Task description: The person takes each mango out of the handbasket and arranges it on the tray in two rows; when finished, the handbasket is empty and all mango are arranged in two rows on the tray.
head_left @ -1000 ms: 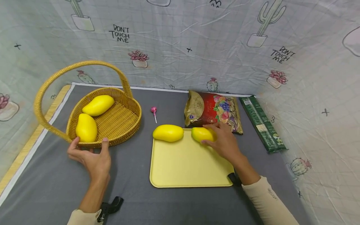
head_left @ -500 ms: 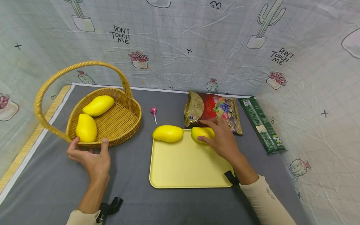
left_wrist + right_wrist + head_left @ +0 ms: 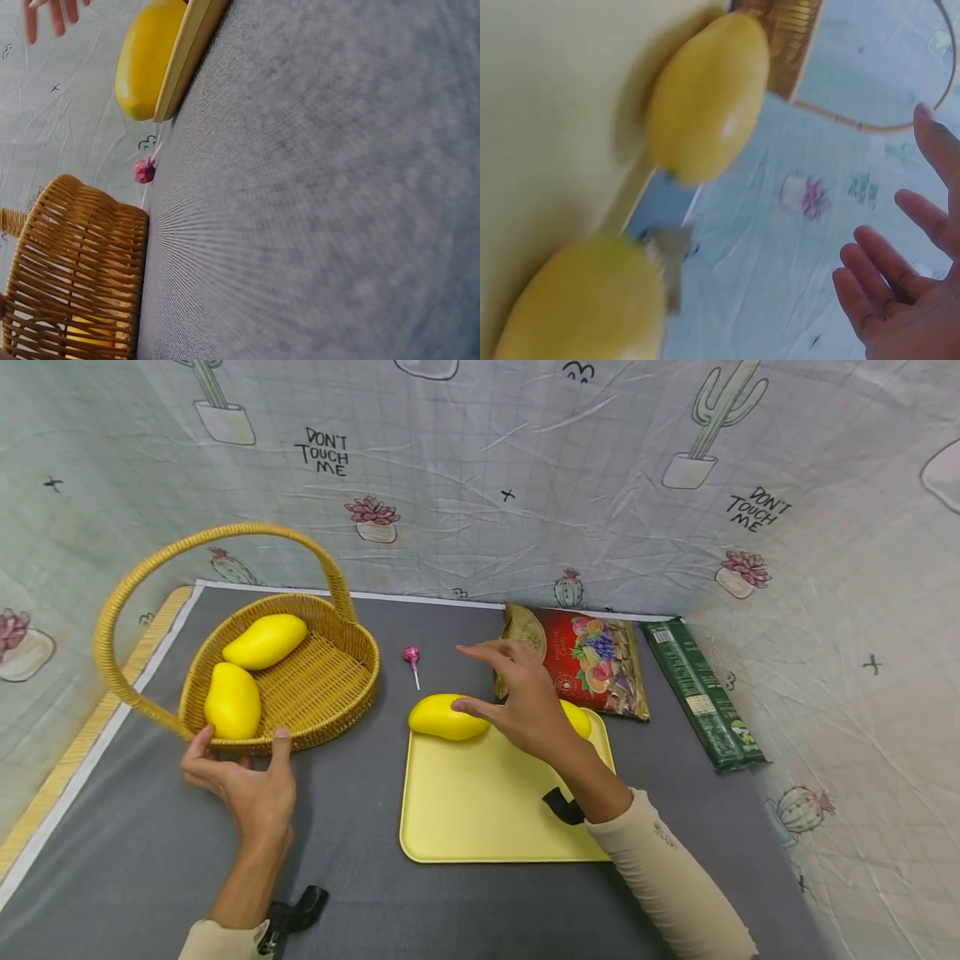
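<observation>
My left hand point(image 3: 255, 789) grips the front rim of a yellow wicker basket point(image 3: 333, 727), fingers and thumb spread along it; some fingertips are hidden. Two yellow mangoes, one at the back point(image 3: 266, 642) and one in front point(image 3: 233, 702), lie in the basket's left half. Above a pale yellow tray point(image 3: 480, 802), my right hand point(image 3: 528, 702) holds nothing, its fingers and thumb apart. One mango point(image 3: 437, 718) lies at the tray's back left corner, close beneath the thumb in the head view. Another mango point(image 3: 576, 720), partly hidden by the hand, lies at the back right.
A pink lollipop point(image 3: 412, 655) lies between basket and tray. Behind the tray is a red and gold candy bag point(image 3: 573, 652). A long green packet point(image 3: 701, 693) lies to the right. Printed cloth point(image 3: 450, 460) hangs at the table's back.
My right hand has let go of the right mango on the tray, lifted and moved left towards the other one. The left hand and basket stay in place.
</observation>
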Available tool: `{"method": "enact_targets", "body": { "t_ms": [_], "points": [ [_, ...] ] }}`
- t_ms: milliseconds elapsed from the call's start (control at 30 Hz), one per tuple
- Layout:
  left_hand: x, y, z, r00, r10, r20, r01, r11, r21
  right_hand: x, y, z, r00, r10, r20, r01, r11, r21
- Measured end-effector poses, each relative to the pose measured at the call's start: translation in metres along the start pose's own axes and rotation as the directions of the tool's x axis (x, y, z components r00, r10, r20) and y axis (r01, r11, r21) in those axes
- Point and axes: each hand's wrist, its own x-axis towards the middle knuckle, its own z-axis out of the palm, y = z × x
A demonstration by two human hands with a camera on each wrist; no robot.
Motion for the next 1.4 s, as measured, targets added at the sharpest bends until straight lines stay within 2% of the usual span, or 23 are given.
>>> {"method": "enact_targets", "body": {
  "t_ms": [267,500,867,1167,1400],
  "points": [
    [-0.004,0.007,0.002,1.0,-0.003,0.001,0.003,1.0,-0.01,0.031,-0.025,0.029,0.998,-0.054,0.027,0.051,0.993,0.105],
    [-0.003,0.003,0.002,1.0,0.002,0.001,-0.002,1.0,0.001,0.053,-0.049,0.06,0.994,-0.081,0.075,0.069,0.986,0.154],
    [-0.001,0.002,0.003,1.0,0.01,-0.001,-0.01,1.0,-0.011,0.086,-0.083,0.109,0.979,-0.067,0.192,0.02,0.971,0.238],
    [0.001,0.0,0.003,1.0,0.01,-0.007,-0.01,1.0,0.015,0.112,-0.106,0.153,0.95,-0.055,0.307,-0.043,0.952,0.304],
    [0.001,0.0,0.002,1.0,0.007,0.005,-0.007,1.0,0.011,0.128,-0.122,0.181,0.911,-0.033,0.411,-0.072,0.968,0.238]
  ]
}}
